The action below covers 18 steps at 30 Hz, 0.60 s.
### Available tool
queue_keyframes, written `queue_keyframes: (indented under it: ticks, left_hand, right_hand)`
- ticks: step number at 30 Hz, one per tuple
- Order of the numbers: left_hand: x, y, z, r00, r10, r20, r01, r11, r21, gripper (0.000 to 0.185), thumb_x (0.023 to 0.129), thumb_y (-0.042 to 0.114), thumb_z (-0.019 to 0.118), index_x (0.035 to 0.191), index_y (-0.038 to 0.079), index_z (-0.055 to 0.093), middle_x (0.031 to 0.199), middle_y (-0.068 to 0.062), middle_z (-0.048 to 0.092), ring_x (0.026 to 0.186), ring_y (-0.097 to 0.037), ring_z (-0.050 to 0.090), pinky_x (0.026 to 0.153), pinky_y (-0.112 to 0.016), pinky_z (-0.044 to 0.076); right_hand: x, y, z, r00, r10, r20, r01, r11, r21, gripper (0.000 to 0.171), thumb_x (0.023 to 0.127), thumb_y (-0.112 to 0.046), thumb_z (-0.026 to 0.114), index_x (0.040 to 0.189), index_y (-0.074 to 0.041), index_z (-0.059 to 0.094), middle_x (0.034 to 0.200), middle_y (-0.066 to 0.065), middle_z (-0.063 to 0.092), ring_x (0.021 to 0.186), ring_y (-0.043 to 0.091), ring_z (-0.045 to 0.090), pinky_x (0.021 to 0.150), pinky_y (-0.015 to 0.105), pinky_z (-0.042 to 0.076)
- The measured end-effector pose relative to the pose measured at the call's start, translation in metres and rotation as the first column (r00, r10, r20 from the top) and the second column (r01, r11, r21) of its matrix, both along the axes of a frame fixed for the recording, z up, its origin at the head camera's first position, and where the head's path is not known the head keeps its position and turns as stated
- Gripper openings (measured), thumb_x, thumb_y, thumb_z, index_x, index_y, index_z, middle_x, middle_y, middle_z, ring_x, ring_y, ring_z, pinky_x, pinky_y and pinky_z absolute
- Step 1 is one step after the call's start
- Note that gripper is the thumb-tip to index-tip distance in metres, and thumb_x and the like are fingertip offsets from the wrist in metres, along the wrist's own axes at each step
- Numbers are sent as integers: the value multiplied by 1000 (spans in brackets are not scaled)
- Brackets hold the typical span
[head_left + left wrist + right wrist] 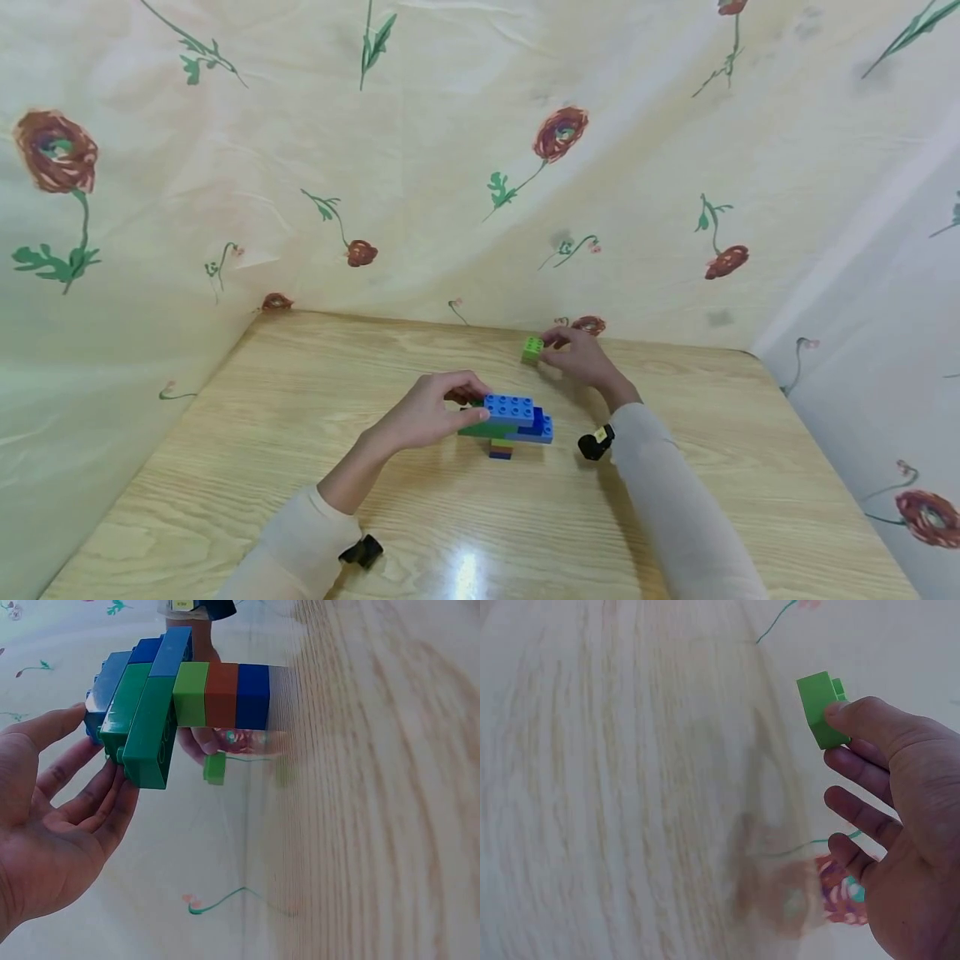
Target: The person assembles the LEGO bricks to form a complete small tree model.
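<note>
A toy brick build [510, 408] stands near the middle of the wooden table, with blue and green bricks spreading wide at its top. Its narrow stem, plainest in the left wrist view, has a lime brick [190, 694], an orange brick [221, 696] and a dark blue brick [253, 696]. My left hand [423, 412] grips the build's left end, thumb on the top blue brick [107, 686] and fingers by the green bricks [150, 742]. Farther back, my right hand [581, 358] pinches a light green brick [821, 709] between thumb and fingers; its other fingers are spread.
The pale wooden table [262, 433] ends at a flower-printed cloth [420, 167] hanging behind it and at both sides. Dark wrist cameras [596, 443] are strapped at both sleeves, low over the tabletop.
</note>
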State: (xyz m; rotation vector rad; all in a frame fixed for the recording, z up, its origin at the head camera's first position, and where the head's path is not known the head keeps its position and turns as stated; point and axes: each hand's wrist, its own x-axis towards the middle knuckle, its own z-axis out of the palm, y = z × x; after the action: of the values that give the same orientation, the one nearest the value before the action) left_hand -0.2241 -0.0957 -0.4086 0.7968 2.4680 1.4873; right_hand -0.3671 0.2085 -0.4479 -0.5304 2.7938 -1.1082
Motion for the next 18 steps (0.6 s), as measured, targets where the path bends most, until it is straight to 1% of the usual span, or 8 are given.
queue_keyframes:
  ticks: [6,10,13,16,18]
  left_hand:
    - [0,1,-1,1000,11,4,-11,1000,-8,23,98,25,72,121,19,71,113,4,73,104,-13,66,101,-45,54]
    - [0,1,0,1000,18,11,-18,1000,-9,23,98,24,72,120,19,71,113,3,73,103,-14,66,101,-46,53]
    - [1,1,1,1000,20,13,-20,1000,-10,22,98,25,72,120,19,71,113,3,73,103,-14,66,102,-48,53]
    - [0,1,2,1000,21,12,-21,1000,-10,22,98,25,72,120,19,71,113,3,73,103,-15,66,102,-49,53]
    - [0,2,2,1000,20,10,-20,1000,-11,22,98,25,72,120,19,71,113,3,73,104,-14,66,102,-47,54]
  right_hand:
    - [15,-1,12,998,49,-42,-50,999,-16,35,95,-25,73,126,-9,69,125,12,70,119,32,60,92,45,53]
    - [25,-6,19,995,71,-70,-72,997,-16,34,95,-25,73,126,-10,70,123,10,71,117,30,63,87,38,50]
    - [31,-10,24,993,78,-86,-80,997,-15,34,95,-25,74,126,-11,70,122,9,72,116,29,64,86,35,48]
    - [38,-13,30,990,90,-111,-92,996,-13,34,95,-25,74,126,-11,69,122,9,73,115,29,64,85,35,47]
    - [43,-16,34,987,101,-129,-103,995,-13,33,95,-25,74,126,-12,69,122,8,73,115,29,64,85,34,47]
